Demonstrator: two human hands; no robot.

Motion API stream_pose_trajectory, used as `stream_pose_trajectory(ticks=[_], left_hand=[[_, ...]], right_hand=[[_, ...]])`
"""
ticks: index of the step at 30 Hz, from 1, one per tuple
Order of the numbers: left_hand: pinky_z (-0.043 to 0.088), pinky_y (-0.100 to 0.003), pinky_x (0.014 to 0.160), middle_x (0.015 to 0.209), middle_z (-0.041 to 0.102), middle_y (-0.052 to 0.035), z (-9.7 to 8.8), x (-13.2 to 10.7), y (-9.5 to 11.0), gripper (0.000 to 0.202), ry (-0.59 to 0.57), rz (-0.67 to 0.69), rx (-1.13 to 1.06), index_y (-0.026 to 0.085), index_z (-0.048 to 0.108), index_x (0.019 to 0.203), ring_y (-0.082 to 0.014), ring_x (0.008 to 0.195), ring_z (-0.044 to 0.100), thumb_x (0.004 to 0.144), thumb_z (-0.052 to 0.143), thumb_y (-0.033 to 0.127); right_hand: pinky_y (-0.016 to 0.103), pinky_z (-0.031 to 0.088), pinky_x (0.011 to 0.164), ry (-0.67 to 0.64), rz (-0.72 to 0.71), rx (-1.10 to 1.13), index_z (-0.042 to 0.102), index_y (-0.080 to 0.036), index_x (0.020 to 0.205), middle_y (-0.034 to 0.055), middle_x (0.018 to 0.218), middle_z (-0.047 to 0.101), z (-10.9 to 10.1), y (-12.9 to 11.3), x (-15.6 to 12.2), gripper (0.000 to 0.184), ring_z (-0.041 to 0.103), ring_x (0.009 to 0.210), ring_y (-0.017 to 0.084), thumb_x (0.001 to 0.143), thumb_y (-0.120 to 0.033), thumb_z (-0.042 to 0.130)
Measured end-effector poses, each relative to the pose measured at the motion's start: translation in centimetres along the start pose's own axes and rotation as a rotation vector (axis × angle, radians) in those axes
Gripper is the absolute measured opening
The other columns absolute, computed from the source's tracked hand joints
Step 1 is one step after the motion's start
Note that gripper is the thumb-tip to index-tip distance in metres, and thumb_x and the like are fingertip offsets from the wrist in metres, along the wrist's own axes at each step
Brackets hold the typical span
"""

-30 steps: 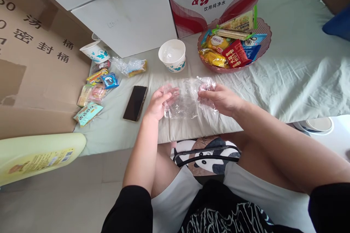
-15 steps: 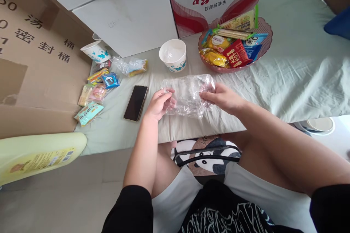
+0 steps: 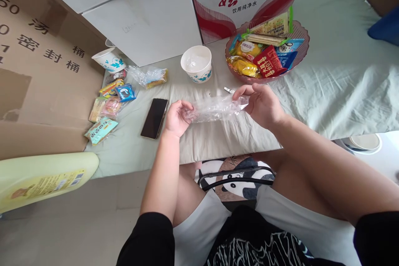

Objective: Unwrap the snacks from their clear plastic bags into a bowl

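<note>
A clear plastic bag (image 3: 215, 109) stretches between my two hands above the cloth, gathered into a narrow band. My left hand (image 3: 178, 117) pinches its left end, close to the black phone (image 3: 154, 118). At the other end, my right hand (image 3: 261, 104) grips the bag between thumb and fingers, just in front of the pink bowl (image 3: 304, 45). Beyond the right fingertips lies a small silvery piece (image 3: 229, 90), too small to name. Behind the bag stands a white paper cup (image 3: 197, 65) with blue leaf print and clear plastic inside.
Packaged snacks (image 3: 270, 61) fill the pink bowl. More wrapped snacks (image 3: 112, 106) and a second paper cup (image 3: 109, 60) are at the left by the cardboard box (image 3: 56, 91). White boxes (image 3: 146, 25) stand at the back; a pale yellow bottle (image 3: 50, 178) is at lower left.
The bag has gone from spread wide to a narrower band. My right hand has turned and shifted slightly right and up. The small silvery piece behind the bag now shows.
</note>
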State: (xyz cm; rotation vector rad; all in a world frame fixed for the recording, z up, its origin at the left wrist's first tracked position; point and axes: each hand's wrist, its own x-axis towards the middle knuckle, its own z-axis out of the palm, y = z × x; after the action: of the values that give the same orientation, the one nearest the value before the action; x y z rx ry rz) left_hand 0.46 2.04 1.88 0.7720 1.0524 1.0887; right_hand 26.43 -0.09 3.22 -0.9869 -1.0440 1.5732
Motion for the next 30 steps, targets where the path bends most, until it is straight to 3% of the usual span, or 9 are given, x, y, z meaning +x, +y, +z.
stream_pose_trajectory(ticks=[2,5,8,11,14,17,21,27,30], left_hand=[[0.048,-0.020,0.052,0.066,0.063,-0.0003,-0.2,0.3,-0.5,0.027,0.002,0.071,0.083,0.017,0.062,0.063,-0.0090,0.055,0.059,0.067,0.080,0.036],[0.048,-0.019,0.056,0.075,0.065,0.0017,-0.4,1.0,-1.2,0.028,0.055,0.140,0.199,0.019,0.065,0.077,-0.0081,0.060,0.060,0.057,0.084,0.020],[0.050,-0.020,0.063,0.088,0.066,0.0008,-0.8,1.9,-1.7,0.032,0.276,0.316,0.315,0.021,0.063,0.085,-0.0094,0.070,0.064,0.057,0.079,0.014],[0.051,-0.022,0.067,0.082,0.063,0.0011,-1.1,1.9,-2.4,0.024,0.440,0.572,0.429,0.021,0.061,0.083,-0.0100,0.071,0.063,0.066,0.078,0.019],[0.057,-0.029,0.079,0.091,0.069,-0.0040,-0.5,0.9,-3.7,0.028,0.213,0.623,0.527,0.022,0.065,0.096,-0.0166,0.087,0.070,0.080,0.079,0.040],[0.058,-0.037,0.096,0.129,0.069,-0.0112,0.7,-0.5,-5.0,0.063,-0.074,0.538,0.569,0.027,0.062,0.125,-0.0270,0.124,0.067,0.076,0.083,0.060],[0.057,-0.036,0.091,0.115,0.074,-0.0095,2.1,-1.6,-4.6,0.066,-0.281,0.358,0.535,0.024,0.069,0.121,-0.0269,0.107,0.071,0.073,0.084,0.067],[0.044,-0.028,0.063,0.067,0.059,-0.0014,2.3,-2.4,-2.8,0.046,-0.215,0.192,0.425,0.019,0.068,0.071,-0.0145,0.064,0.054,0.082,0.076,0.063],[0.039,-0.028,0.058,0.062,0.052,0.0000,2.2,-2.5,-2.6,0.046,-0.202,0.103,0.292,0.019,0.062,0.064,-0.0131,0.059,0.047,0.077,0.079,0.060]], right_hand=[[0.030,0.042,0.060,0.033,-0.005,-0.177,0.060,-0.021,0.073,0.0029,0.073,0.059,-0.1,0.4,0.1,0.043,0.051,0.065,0.015,0.083,-0.063,0.062],[0.028,0.037,0.059,0.131,-0.001,-0.357,0.058,-0.022,0.087,-0.0030,0.072,0.056,-0.3,1.2,0.4,0.031,0.047,0.062,0.012,0.071,-0.039,0.078],[0.028,0.038,0.059,0.230,-0.026,-0.349,0.055,-0.024,0.100,-0.0042,0.077,0.060,-0.4,1.6,0.7,0.040,0.051,0.062,0.013,0.067,-0.027,0.076],[0.030,0.041,0.062,0.271,-0.129,-0.459,0.056,-0.024,0.088,-0.0011,0.077,0.061,-0.3,1.4,0.6,0.021,0.053,0.066,0.015,0.072,-0.027,0.070],[0.037,0.049,0.081,0.226,-0.318,-0.606,0.055,-0.024,0.080,0.0045,0.090,0.070,0.4,1.5,0.1,0.009,0.065,0.088,0.022,0.077,-0.026,0.063],[0.038,0.049,0.089,-0.007,-0.421,-0.679,0.054,-0.024,0.083,0.0072,0.104,0.074,1.5,1.9,-0.7,0.007,0.068,0.099,0.024,0.078,-0.021,0.059],[0.032,0.046,0.071,-0.298,-0.350,-0.670,0.053,-0.024,0.089,0.0015,0.083,0.067,2.4,1.9,-1.5,0.008,0.059,0.071,0.017,0.082,-0.023,0.057],[0.035,0.048,0.075,0.105,-0.243,-0.597,0.053,-0.026,0.107,0.0040,0.097,0.065,2.3,1.5,-1.0,0.037,0.060,0.086,0.021,0.080,-0.042,0.074],[0.039,0.051,0.087,0.087,-0.159,-0.409,0.049,-0.026,0.120,0.0095,0.124,0.063,2.1,1.6,-0.6,0.071,0.061,0.108,0.025,0.064,-0.047,0.088]])
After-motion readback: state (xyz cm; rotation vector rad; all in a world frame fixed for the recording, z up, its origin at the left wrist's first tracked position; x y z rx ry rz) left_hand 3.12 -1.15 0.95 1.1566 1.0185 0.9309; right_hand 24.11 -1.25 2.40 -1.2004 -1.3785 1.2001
